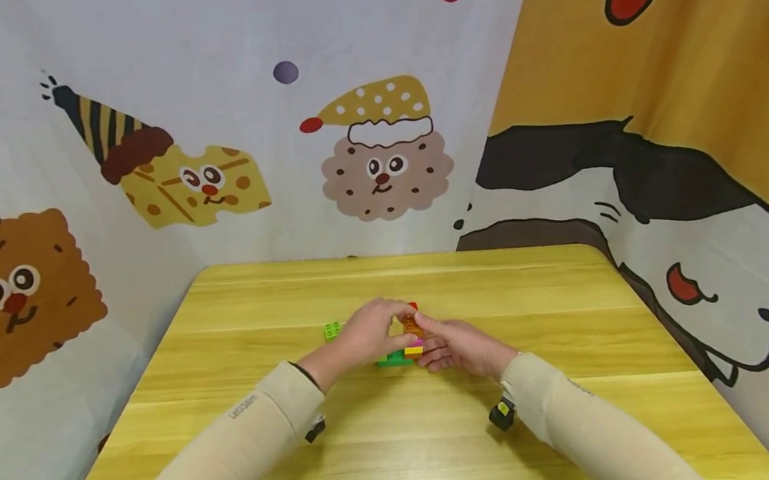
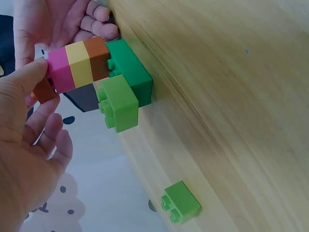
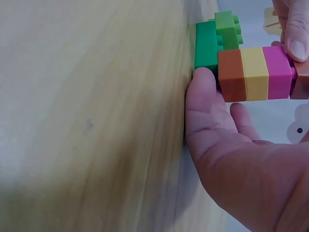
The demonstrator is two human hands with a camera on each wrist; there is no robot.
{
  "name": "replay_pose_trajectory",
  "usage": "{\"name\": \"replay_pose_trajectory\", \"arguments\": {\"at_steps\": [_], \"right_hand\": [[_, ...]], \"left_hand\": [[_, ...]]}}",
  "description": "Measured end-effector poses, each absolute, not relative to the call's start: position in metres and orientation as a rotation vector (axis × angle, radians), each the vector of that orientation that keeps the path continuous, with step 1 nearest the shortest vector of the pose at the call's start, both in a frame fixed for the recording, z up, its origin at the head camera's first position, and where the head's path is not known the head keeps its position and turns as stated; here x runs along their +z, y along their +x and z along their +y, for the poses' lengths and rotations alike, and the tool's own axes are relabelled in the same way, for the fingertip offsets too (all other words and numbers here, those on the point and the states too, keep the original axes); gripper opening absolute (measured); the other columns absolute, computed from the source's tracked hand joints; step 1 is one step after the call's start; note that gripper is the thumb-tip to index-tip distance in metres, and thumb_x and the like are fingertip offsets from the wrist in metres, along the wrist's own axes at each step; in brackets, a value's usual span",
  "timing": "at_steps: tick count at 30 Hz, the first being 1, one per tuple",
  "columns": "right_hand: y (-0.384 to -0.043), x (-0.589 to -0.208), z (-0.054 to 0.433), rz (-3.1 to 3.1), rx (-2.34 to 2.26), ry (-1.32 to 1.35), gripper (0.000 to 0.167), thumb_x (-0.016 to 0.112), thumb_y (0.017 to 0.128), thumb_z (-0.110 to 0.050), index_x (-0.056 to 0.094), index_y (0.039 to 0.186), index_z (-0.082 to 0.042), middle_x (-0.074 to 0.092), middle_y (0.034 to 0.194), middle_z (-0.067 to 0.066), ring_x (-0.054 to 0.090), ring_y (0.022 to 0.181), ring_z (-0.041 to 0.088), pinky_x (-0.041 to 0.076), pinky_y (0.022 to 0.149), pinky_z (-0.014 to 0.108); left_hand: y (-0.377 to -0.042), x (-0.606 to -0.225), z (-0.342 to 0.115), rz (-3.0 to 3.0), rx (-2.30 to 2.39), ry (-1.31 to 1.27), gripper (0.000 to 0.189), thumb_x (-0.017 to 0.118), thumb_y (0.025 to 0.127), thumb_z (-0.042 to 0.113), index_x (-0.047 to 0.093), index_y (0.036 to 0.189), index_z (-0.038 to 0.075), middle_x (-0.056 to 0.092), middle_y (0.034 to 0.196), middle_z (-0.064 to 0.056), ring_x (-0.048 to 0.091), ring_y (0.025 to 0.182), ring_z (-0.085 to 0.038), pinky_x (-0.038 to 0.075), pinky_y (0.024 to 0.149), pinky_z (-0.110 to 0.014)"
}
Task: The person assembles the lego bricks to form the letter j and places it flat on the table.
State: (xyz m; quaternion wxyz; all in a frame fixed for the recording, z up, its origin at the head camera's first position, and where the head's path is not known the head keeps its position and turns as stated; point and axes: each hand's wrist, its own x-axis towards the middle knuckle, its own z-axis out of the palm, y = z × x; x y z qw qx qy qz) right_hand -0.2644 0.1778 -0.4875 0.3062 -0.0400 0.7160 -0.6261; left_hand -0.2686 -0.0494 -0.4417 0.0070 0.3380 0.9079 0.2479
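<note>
A stack of toy building blocks stands in front of me, held between both hands. Its dark green base block (image 2: 130,67) carries a light green block (image 2: 118,104) and a column of orange, yellow (image 3: 256,74) and pink (image 3: 277,72) blocks. At the column's top, my left hand (image 1: 369,334) pinches an orange-brown block (image 2: 45,91), which sits tilted against the pink one. My right hand (image 1: 463,350) curls around the stack's right side, its thumb at the upper block and a finger touching the base. Some right fingertips are hidden behind the column.
A loose light green block (image 2: 182,202) lies on the wooden table (image 1: 224,309), left of the stack. Behind the table hangs a printed cloth (image 1: 252,21) with cartoon figures. Each wrist wears a small dark device, such as the right one (image 1: 502,414).
</note>
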Motion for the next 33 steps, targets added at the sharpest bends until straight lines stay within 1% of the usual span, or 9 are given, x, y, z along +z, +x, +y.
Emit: {"name": "replay_pose_trajectory", "arguments": {"at_steps": [2, 7, 15, 17, 19, 22, 28, 30, 33], "right_hand": [[-0.264, -0.487, 0.177, 1.883, -1.664, -0.096, 0.077, 0.054, 0.104, -0.069, 0.058, 0.149, -0.006, 0.076, 0.124, 0.017, 0.076, 0.108, 0.029, 0.063, 0.096, 0.042], [-0.267, -0.486, 0.174, 1.843, -1.687, -0.082, 0.071, 0.059, 0.103, -0.065, 0.064, 0.140, -0.003, 0.077, 0.120, 0.019, 0.078, 0.105, 0.028, 0.063, 0.097, 0.043], [-0.265, -0.487, 0.172, 1.865, -1.685, -0.105, 0.066, 0.062, 0.104, -0.059, 0.067, 0.138, -0.003, 0.079, 0.116, 0.015, 0.078, 0.105, 0.027, 0.063, 0.096, 0.039], [-0.264, -0.486, 0.172, 1.864, -1.691, -0.094, 0.066, 0.064, 0.103, -0.059, 0.067, 0.137, -0.003, 0.079, 0.114, 0.014, 0.078, 0.105, 0.027, 0.063, 0.095, 0.039], [-0.263, -0.487, 0.172, 1.871, -1.687, -0.102, 0.066, 0.063, 0.103, -0.058, 0.066, 0.138, -0.002, 0.079, 0.113, 0.013, 0.078, 0.104, 0.027, 0.063, 0.095, 0.038], [-0.262, -0.487, 0.172, 1.868, -1.690, -0.100, 0.066, 0.062, 0.104, -0.058, 0.064, 0.140, -0.002, 0.079, 0.110, 0.011, 0.077, 0.103, 0.026, 0.062, 0.094, 0.038], [-0.262, -0.487, 0.170, 1.861, -1.702, -0.104, 0.066, 0.060, 0.106, -0.056, 0.062, 0.141, 0.000, 0.080, 0.107, 0.008, 0.077, 0.102, 0.024, 0.062, 0.094, 0.037], [-0.262, -0.487, 0.170, 1.863, -1.704, -0.105, 0.065, 0.060, 0.106, -0.056, 0.061, 0.141, 0.000, 0.080, 0.106, 0.007, 0.077, 0.101, 0.024, 0.062, 0.093, 0.036], [-0.263, -0.487, 0.170, 1.866, -1.706, -0.099, 0.065, 0.061, 0.106, -0.056, 0.061, 0.140, -0.001, 0.080, 0.104, 0.007, 0.077, 0.100, 0.023, 0.062, 0.092, 0.036]], "left_hand": [[-0.268, -0.442, -0.049, 2.832, 0.792, 1.030, 0.029, 0.081, 0.097, 0.037, 0.074, 0.119, 0.020, 0.076, 0.108, 0.006, 0.070, 0.107, -0.022, 0.057, 0.094, -0.036], [-0.266, -0.440, -0.052, 2.827, 0.812, 0.973, 0.029, 0.083, 0.096, 0.037, 0.075, 0.119, 0.021, 0.077, 0.108, 0.007, 0.067, 0.097, -0.016, 0.055, 0.084, -0.033], [-0.261, -0.445, -0.052, 2.815, 0.899, 0.952, 0.027, 0.086, 0.093, 0.029, 0.076, 0.116, 0.019, 0.078, 0.108, 0.005, 0.065, 0.089, -0.015, 0.052, 0.076, -0.028], [-0.261, -0.447, -0.051, 2.814, 0.917, 0.938, 0.028, 0.086, 0.093, 0.029, 0.076, 0.117, 0.020, 0.077, 0.108, 0.006, 0.064, 0.089, -0.013, 0.053, 0.077, -0.028], [-0.260, -0.449, -0.051, 2.818, 0.921, 0.928, 0.028, 0.086, 0.093, 0.029, 0.076, 0.118, 0.020, 0.077, 0.108, 0.006, 0.065, 0.092, -0.011, 0.055, 0.081, -0.030], [-0.259, -0.452, -0.051, 2.822, 0.922, 0.913, 0.030, 0.086, 0.093, 0.029, 0.075, 0.119, 0.020, 0.077, 0.109, 0.006, 0.066, 0.100, -0.012, 0.056, 0.089, -0.033], [-0.259, -0.453, -0.051, 2.822, 0.938, 0.884, 0.032, 0.086, 0.093, 0.029, 0.074, 0.122, 0.021, 0.077, 0.112, 0.006, 0.065, 0.099, -0.013, 0.055, 0.086, -0.033], [-0.258, -0.453, -0.052, 2.820, 0.945, 0.874, 0.033, 0.086, 0.093, 0.029, 0.074, 0.123, 0.020, 0.077, 0.113, 0.005, 0.065, 0.101, -0.014, 0.055, 0.087, -0.033], [-0.258, -0.454, -0.052, 2.816, 0.961, 0.866, 0.033, 0.086, 0.093, 0.029, 0.075, 0.123, 0.020, 0.077, 0.114, 0.004, 0.067, 0.106, -0.018, 0.056, 0.090, -0.034]]}}
